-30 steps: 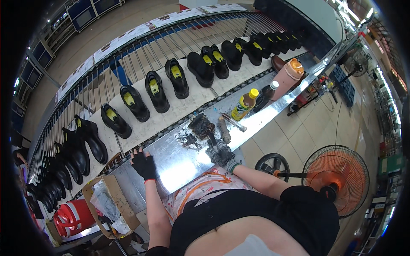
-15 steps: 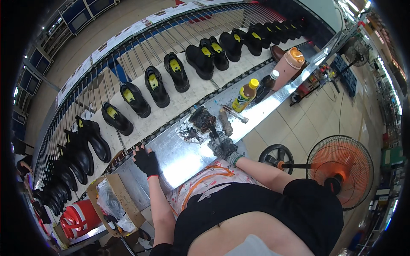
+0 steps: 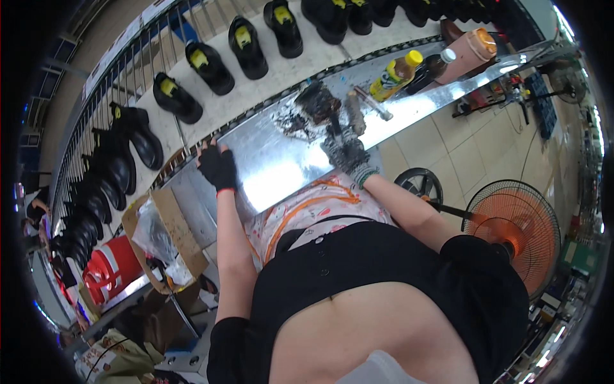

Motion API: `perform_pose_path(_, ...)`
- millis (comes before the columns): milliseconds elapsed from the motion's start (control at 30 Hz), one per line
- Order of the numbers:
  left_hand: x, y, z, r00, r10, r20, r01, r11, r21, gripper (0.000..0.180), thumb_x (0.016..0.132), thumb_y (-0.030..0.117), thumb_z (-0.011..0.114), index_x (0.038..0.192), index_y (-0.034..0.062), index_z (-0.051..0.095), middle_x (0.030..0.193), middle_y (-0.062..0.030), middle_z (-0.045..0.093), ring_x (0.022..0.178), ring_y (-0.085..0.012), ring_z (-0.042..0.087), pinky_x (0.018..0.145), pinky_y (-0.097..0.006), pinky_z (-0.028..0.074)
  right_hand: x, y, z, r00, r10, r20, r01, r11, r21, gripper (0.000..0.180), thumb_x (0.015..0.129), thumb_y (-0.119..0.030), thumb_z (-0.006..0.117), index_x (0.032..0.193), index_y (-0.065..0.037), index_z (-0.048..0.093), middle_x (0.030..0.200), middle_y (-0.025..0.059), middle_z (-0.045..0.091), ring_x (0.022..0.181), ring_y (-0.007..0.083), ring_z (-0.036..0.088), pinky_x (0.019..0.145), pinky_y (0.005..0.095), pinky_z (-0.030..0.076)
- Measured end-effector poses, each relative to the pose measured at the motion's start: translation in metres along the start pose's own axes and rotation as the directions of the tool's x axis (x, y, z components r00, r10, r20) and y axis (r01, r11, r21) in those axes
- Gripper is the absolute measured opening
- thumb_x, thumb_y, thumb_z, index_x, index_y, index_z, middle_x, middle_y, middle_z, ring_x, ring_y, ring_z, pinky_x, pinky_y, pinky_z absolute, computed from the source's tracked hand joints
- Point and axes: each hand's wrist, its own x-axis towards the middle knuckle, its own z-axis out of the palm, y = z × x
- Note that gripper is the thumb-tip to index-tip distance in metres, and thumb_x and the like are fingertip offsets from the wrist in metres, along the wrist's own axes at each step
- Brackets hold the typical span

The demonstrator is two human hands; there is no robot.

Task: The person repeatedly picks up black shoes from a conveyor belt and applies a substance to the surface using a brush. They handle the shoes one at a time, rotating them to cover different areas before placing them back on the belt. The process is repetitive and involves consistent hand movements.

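My left hand (image 3: 217, 168), in a black fingerless glove, lies flat on the metal ledge (image 3: 256, 144) by the conveyor's edge, fingers spread and holding nothing. My right hand (image 3: 347, 152), in a grey glove stained black, is closed around the dark handle of a blackened tool (image 3: 334, 125), which looks like a brush. The tool's far end meets a dark, crusted clump (image 3: 316, 102) on the ledge, with black smears around it. Just right of it lie a stained grey roll (image 3: 355, 112) and a slim clear tube (image 3: 374, 104).
Black shoes (image 3: 248, 51) with yellow insoles line the conveyor (image 3: 211, 115). A yellow-capped bottle (image 3: 393, 77), a dark white-capped bottle (image 3: 432, 70) and a pink tumbler (image 3: 470, 54) stand right. A cardboard box (image 3: 182, 237) and red cooler (image 3: 112, 269) are left; an orange fan (image 3: 511, 230) stands right.
My view has shifted, so the ledge and shoes sit higher in the picture. Both hands keep about the same places on the ledge; the right still holds the brush-like tool.
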Motion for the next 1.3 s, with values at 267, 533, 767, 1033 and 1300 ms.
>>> perform_pose_path(267, 0.001, 0.004, -0.004, 1.000, -0.004, -0.016, 0.004, 1.000, -0.022, 0.043, 0.086, 0.037, 0.053, 0.122, 0.0134, 0.056, 0.130, -0.0141, 0.051, 0.125, -0.0329, 0.041, 0.103, -0.052, 0.027, 0.003, -0.005, -0.006, 0.890, 0.341, 0.303, -0.430, 0.847, 0.311, 0.043, 0.084, -0.038, 0.057, 0.113, -0.006, 0.054, 0.094, 0.0186, 0.057, 0.083, 0.0322, 0.061, 0.075, 0.0420, 0.047)
perform_pose_path(533, 0.002, 0.000, 0.000, 0.999, 0.014, -0.049, -0.015, 0.999, -0.028, 0.044, 0.085, 0.037, 0.053, 0.123, 0.0137, 0.056, 0.130, -0.0140, 0.051, 0.126, -0.0323, 0.041, 0.104, -0.051, 0.026, 0.005, -0.020, -0.018, 0.922, 0.296, 0.250, -0.382, 0.796, 0.469, 0.038, 0.085, -0.035, 0.057, 0.110, -0.007, 0.058, 0.097, 0.0186, 0.059, 0.089, 0.0335, 0.060, 0.079, 0.0418, 0.046)
perform_pose_path(767, 0.001, 0.000, 0.001, 0.998, 0.013, -0.055, -0.016, 0.999, -0.040, 0.044, 0.085, 0.037, 0.054, 0.123, 0.0141, 0.056, 0.130, -0.0134, 0.051, 0.127, -0.0318, 0.040, 0.104, -0.051, 0.025, 0.000, -0.027, -0.031, 0.902, 0.315, 0.296, -0.416, 0.818, 0.397, 0.039, 0.084, -0.034, 0.059, 0.112, -0.007, 0.059, 0.100, 0.0191, 0.061, 0.091, 0.0336, 0.060, 0.079, 0.0416, 0.046)
perform_pose_path(1033, 0.002, 0.000, 0.000, 0.999, 0.015, -0.040, -0.016, 0.999, -0.028, 0.044, 0.085, 0.037, 0.054, 0.123, 0.0143, 0.056, 0.130, -0.0135, 0.050, 0.127, -0.0316, 0.039, 0.105, -0.051, 0.024, -0.026, -0.018, -0.013, 0.842, 0.383, 0.381, -0.538, 0.652, 0.534, 0.034, 0.084, -0.028, 0.059, 0.111, -0.007, 0.059, 0.088, 0.0136, 0.064, 0.079, 0.0249, 0.063, 0.074, 0.0360, 0.048)
perform_pose_path(1300, 0.001, -0.001, -0.001, 0.999, 0.010, -0.044, -0.013, 0.997, -0.077, 0.044, 0.085, 0.036, 0.054, 0.123, 0.0147, 0.055, 0.131, -0.0139, 0.050, 0.128, -0.0310, 0.038, 0.106, -0.051, 0.024, -0.011, -0.039, -0.027, 0.749, 0.410, 0.520, -0.657, 0.363, 0.660, 0.030, 0.087, -0.030, 0.058, 0.104, -0.005, 0.058, 0.070, 0.0073, 0.060, 0.061, 0.0177, 0.057, 0.061, 0.0319, 0.047)
